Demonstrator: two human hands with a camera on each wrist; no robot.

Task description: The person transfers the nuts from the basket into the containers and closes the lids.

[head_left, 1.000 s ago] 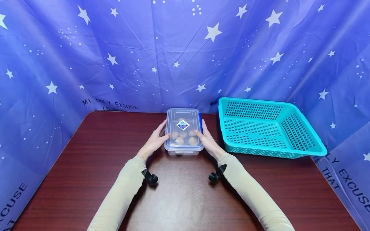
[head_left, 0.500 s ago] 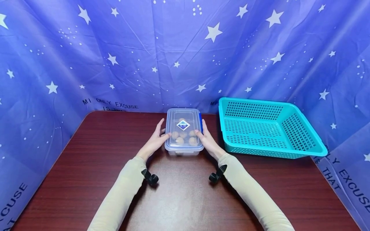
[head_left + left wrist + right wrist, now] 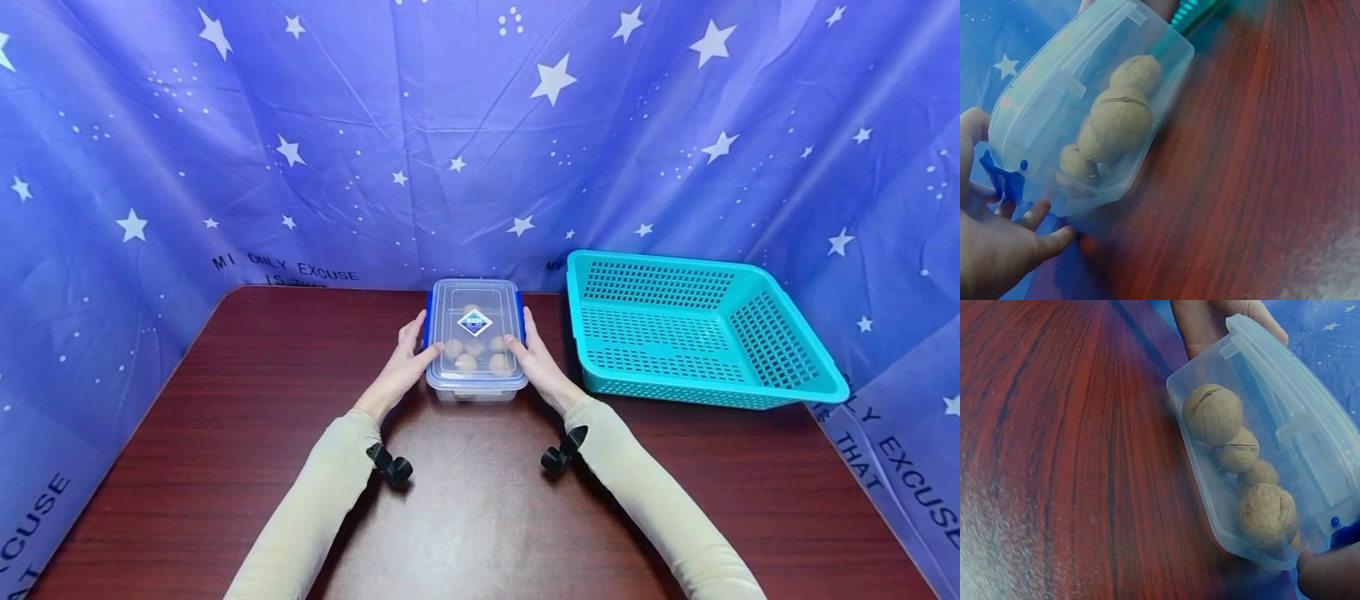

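A clear plastic food container (image 3: 480, 385) with a lid and blue side latches rests near the table's back edge. Several walnuts (image 3: 1121, 122) show through its walls. My left hand (image 3: 400, 371) holds its left side, thumb at the lid's edge. In the left wrist view, those fingers are spread around a blue latch (image 3: 1005, 178) that juts outward. My right hand (image 3: 547, 367) holds the opposite side, thumb on the lid's edge. Its fingers along that side are partly hidden in the head view, and only a little of this hand shows in the right wrist view.
An aqua perforated plastic basket (image 3: 705, 325) stands to the right of the container, close to my right hand. A dark red wooden table (image 3: 450, 508) lies below. Behind it hangs a blue curtain (image 3: 360, 100) with white stars.
A blue latch has come into view along the container's left side, beside my left hand. That hand's fingers have shifted slightly. The right hand and container have stayed in place.
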